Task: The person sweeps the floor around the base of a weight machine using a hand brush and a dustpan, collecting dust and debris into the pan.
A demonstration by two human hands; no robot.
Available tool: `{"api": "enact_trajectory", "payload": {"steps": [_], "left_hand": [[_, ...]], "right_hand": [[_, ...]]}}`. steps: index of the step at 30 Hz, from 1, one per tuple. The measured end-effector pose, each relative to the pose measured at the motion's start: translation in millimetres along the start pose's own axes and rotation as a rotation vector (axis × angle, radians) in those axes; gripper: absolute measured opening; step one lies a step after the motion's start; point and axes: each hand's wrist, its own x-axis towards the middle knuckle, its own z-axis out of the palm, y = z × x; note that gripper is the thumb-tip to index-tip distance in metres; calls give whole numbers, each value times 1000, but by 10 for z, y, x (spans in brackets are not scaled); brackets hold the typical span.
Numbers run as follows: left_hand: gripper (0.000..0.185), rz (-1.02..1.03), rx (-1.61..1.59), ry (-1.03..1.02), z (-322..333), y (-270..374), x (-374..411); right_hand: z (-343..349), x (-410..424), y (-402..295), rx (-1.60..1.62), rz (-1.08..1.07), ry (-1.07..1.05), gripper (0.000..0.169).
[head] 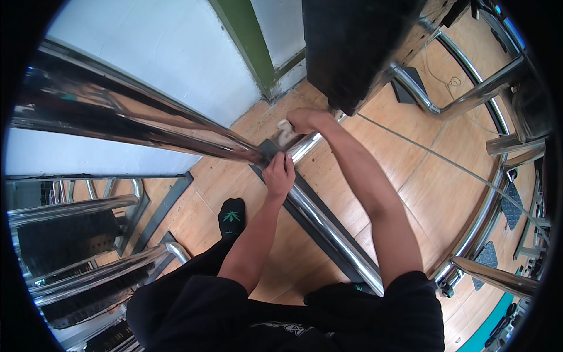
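My right hand (308,120) is shut on a crumpled off-white cloth (286,132), which hangs just above a short chrome tube (306,147). My left hand (280,175) has its fingers curled over the joint where this tube meets a long chrome floor tube (330,233); its fingertips are partly hidden. A thick polished chrome upright (189,127) rises from the same joint towards the upper left. Dark flat strips (308,235) lie under the floor tube on wood-look tiles.
A white wall (149,66) with a green post (246,48) stands ahead. A large black block (352,48) overhangs the right hand. A thin cable (433,154) crosses on the right, near curved chrome frames (475,229). A mirror (66,229) is at left. My socked foot (232,218) is close by.
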Motion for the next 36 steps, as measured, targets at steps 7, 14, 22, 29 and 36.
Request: {"api": "enact_trajectory", "payload": {"steps": [7,14,22,29,36], "left_hand": [[20,22,-37,10,-28,27,-64],[21,29,-16,-55,0,25,-45],[27,16,70,-33,29,93,-56],[30,39,120,-4,55,56,-82],[30,81,114,-26,112,92,-68]], "right_hand": [[-141,-1167,-457,-131,-198,374,15],[286,-2277,201,-177,299,150,40],[1379,-1596,636,-289,164,737,47],[1511,-1596,406,-198,27,674,43],[1302,-1910,395,-117,-405,358,37]]}}
